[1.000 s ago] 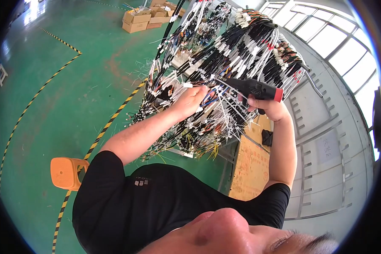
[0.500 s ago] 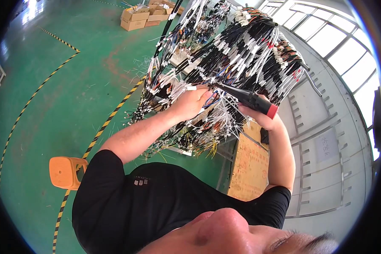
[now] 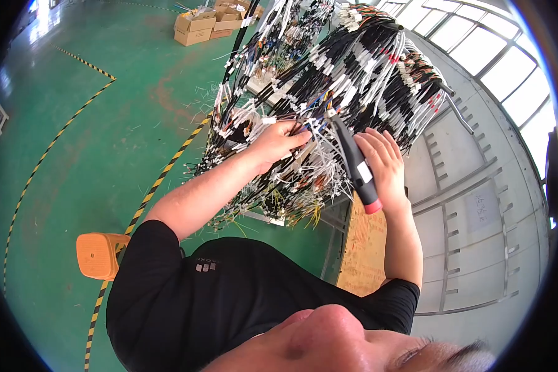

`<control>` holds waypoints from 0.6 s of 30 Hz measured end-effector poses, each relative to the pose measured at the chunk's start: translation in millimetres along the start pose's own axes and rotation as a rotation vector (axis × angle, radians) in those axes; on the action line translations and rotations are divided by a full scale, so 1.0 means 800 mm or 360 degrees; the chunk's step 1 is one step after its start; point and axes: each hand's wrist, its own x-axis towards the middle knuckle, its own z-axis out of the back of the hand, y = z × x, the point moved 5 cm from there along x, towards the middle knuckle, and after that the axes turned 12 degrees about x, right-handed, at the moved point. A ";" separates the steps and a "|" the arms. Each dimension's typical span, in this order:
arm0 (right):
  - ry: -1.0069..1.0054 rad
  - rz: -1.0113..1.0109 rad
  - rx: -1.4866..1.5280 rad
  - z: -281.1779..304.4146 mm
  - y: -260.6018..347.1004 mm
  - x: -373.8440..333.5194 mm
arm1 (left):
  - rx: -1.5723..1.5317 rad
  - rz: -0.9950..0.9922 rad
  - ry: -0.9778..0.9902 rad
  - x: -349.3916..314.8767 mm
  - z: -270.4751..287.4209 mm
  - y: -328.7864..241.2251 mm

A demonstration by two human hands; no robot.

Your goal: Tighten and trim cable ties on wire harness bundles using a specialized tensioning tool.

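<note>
My left hand [image 3: 278,144] pinches a bundle of thin wires [image 3: 316,127] in front of the large hanging wire harness [image 3: 353,74]. Just right of it, a black cable tie gun [image 3: 353,158] with a red rear end slants from the bundle down toward me, its narrow nose touching or very near the wires. My right hand [image 3: 381,161] is against the gun's right side, its fingers loosely stretched upward. The thumb is hidden behind the gun, and so is how firmly it grips. White cable ties [image 3: 325,162] stick out below the nose.
A wooden board [image 3: 363,248] stands below the right forearm. An orange stool [image 3: 98,255] is on the green floor at left, beside a yellow-black tape line [image 3: 161,180]. Cardboard boxes [image 3: 194,28] lie at the back; a white panelled wall [image 3: 471,217] runs along the right.
The tie gun has swung, its red end moving left and toward me. My right hand has turned and its fingers have straightened. My left hand stays at the wires.
</note>
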 end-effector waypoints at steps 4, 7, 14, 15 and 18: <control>0.0104 0.0007 -0.0344 -0.011 0.034 -0.006 | -0.0108 -0.0098 0.0115 -0.009 -0.007 -0.015; 0.0103 0.0057 -0.0367 -0.023 0.049 -0.012 | -0.0083 -0.0123 0.0114 -0.016 -0.017 -0.025; -0.0155 -0.0574 0.0933 -0.002 0.007 -0.019 | -0.0122 -0.0018 -0.0024 -0.008 -0.010 0.000; -0.0085 -0.0697 0.1232 -0.011 -0.008 -0.029 | -0.0199 0.0011 -0.0052 -0.006 -0.008 0.003; 0.0040 -0.1042 0.1821 -0.027 -0.012 -0.043 | -0.0346 0.0021 -0.0135 -0.007 -0.012 -0.006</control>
